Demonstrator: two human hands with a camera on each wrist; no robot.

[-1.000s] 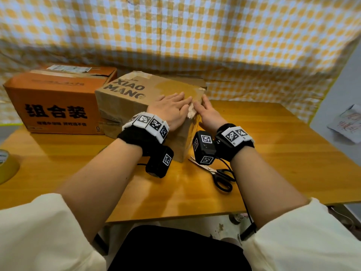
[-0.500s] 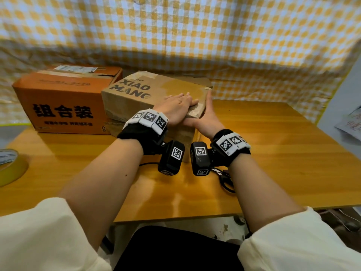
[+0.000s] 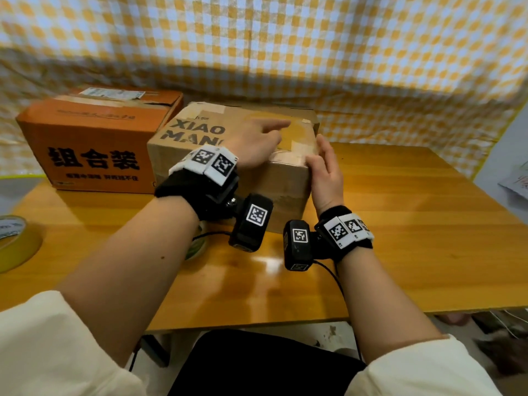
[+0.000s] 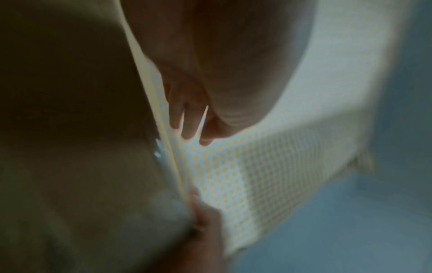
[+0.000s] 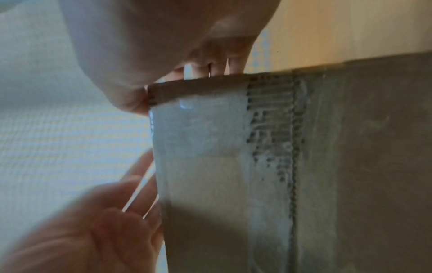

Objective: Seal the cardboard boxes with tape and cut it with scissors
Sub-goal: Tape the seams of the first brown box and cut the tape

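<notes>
Lying flat-fingered on the brown taped cardboard box, the left hand presses its top; the right hand, fingers straight, touches its right edge.

Makeshift packing station: wooden table, checkered backdrop cloth.

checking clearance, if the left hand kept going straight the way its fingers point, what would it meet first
The left hand lies on the brown box, fingers pointing right and slightly away. Beyond the box's far right edge nothing shows before the checked cloth, though depth is unclear.
</notes>
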